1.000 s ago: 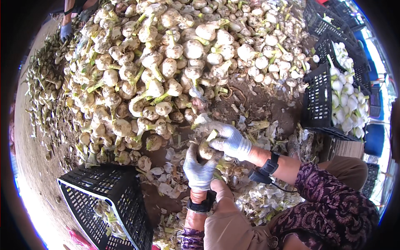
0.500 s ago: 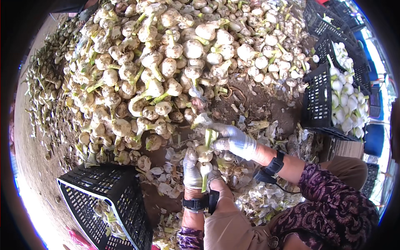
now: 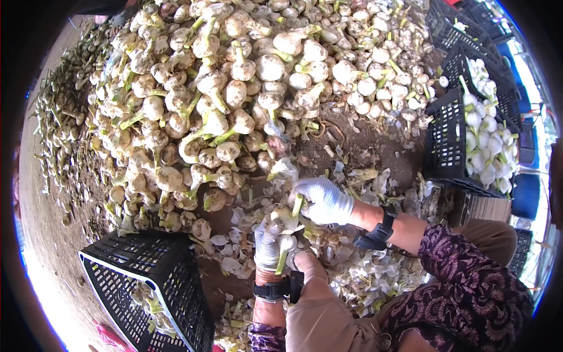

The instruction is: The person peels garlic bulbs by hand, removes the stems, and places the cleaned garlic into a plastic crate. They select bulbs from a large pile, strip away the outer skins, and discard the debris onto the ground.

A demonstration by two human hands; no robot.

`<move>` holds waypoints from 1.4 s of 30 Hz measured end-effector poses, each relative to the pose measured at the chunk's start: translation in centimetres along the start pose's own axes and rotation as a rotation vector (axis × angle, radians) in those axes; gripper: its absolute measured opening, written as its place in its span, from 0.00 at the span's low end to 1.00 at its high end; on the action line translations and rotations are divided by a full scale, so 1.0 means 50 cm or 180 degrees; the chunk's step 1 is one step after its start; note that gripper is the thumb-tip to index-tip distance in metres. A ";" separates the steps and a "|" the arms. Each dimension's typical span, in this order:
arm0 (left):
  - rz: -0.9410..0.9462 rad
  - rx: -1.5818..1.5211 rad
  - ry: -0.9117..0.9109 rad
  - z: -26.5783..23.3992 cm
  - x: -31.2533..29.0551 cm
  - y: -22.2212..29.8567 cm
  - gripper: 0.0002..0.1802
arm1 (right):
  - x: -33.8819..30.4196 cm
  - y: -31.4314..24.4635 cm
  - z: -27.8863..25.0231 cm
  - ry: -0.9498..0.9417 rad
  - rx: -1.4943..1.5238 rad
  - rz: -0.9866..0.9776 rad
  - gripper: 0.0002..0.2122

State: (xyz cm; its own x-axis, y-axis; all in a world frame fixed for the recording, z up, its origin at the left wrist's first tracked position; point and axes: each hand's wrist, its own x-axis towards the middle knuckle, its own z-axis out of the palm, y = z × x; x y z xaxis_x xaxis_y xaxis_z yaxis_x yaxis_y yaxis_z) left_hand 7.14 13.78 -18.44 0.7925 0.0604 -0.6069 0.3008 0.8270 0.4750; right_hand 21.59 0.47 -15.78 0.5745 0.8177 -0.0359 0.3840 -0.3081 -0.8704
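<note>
Bulbs (image 3: 285, 219) — in left hand (image 3: 267, 245) | right hand (image 3: 326, 200) — at stem (image 3: 298, 205) | black crate (image 3: 447, 139)

Over there, the left hand (image 3: 267, 242), gloved, points away from the body on a nearly straight forearm (image 3: 268, 311), fingers curled inward. Just beyond and to its right, the gloved right hand (image 3: 326, 201) shows its back, fingers bent toward the left, tips partly hidden. The right forearm (image 3: 407, 234) slants in. Straps (image 3: 268, 291) circle both wrists (image 3: 365, 216).
</note>
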 end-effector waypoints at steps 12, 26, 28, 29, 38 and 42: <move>0.0948 0.0729 0.0474 0.034 0.006 0.004 0.30 | -0.016 0.027 -0.051 -0.0070 0.2343 0.1907 0.17; 0.0698 0.1188 0.0640 0.058 0.010 0.050 0.05 | -0.008 0.020 -0.034 -0.0047 0.0142 0.0732 0.09; 0.0934 0.2523 0.0212 0.081 0.004 0.057 0.02 | -0.007 0.033 -0.034 0.0189 0.0052 0.0495 0.08; 0.1153 0.2651 0.0034 0.101 -0.005 0.059 0.01 | -0.010 0.038 -0.032 0.0193 0.0043 0.0499 0.08; 0.0239 0.6636 0.0296 -0.090 -0.011 -0.025 0.16 | -0.012 0.032 -0.062 0.1046 0.3629 0.2436 0.05; 0.0990 0.5770 0.1279 -0.003 -0.014 0.032 0.25 | -0.036 0.070 -0.065 0.0842 0.4756 0.2890 0.10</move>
State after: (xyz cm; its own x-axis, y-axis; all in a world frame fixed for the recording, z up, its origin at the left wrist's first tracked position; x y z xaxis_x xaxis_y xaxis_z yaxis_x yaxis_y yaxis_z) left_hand 6.96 15.14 -17.36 0.8477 0.4041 -0.3438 0.5245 -0.7359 0.4283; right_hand 24.26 -3.66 -17.16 0.3602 0.5172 -0.7763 -0.9328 0.2117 -0.2918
